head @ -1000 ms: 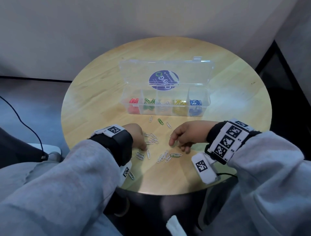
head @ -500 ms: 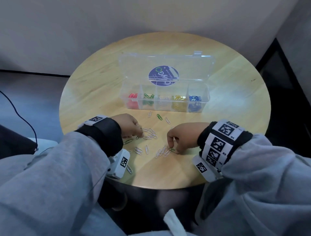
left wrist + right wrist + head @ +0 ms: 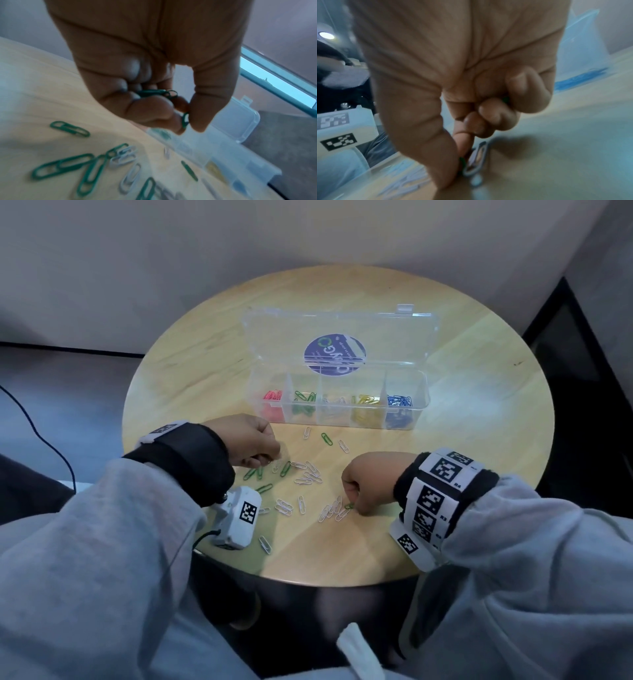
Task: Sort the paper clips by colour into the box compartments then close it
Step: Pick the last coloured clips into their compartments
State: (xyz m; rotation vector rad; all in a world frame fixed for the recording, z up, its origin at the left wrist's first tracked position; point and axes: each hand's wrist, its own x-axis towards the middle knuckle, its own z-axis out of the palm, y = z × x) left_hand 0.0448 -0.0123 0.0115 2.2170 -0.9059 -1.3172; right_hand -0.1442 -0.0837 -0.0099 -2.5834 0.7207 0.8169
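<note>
Since a moment ago the left hand (image 3: pixel 251 441) has lifted off the scatter of clips and moved a little toward the box (image 3: pixel 337 400), while the right hand (image 3: pixel 368 482) has curled down tighter onto the near pile.

The step in hand looks like gathering green clips. To do it well, each pinch should take only green and leave the white clips (image 3: pixel 308 474) behind, since the two colours lie mixed and partly overlapping on the surface (image 3: pixel 479 440). The handful should then go over the second compartment from the left, where green already lies.

The left hand is closed: its curled fingers hold several green clips (image 3: pixel 155 92) against the palm, and thumb and forefinger pinch one more (image 3: pixel 185 120). The right hand is closed too, its thumb and forefinger pressed together on a green clip (image 3: pixel 462 164) at the surface, touching a white clip (image 3: pixel 476 159) beside it. A trace of green shows under its curled fingers, perhaps another clip.

The box stands open beyond the hands, its lid (image 3: pixel 339 340) upright. Loose green and white clips remain on the surface between box and hands.
</note>
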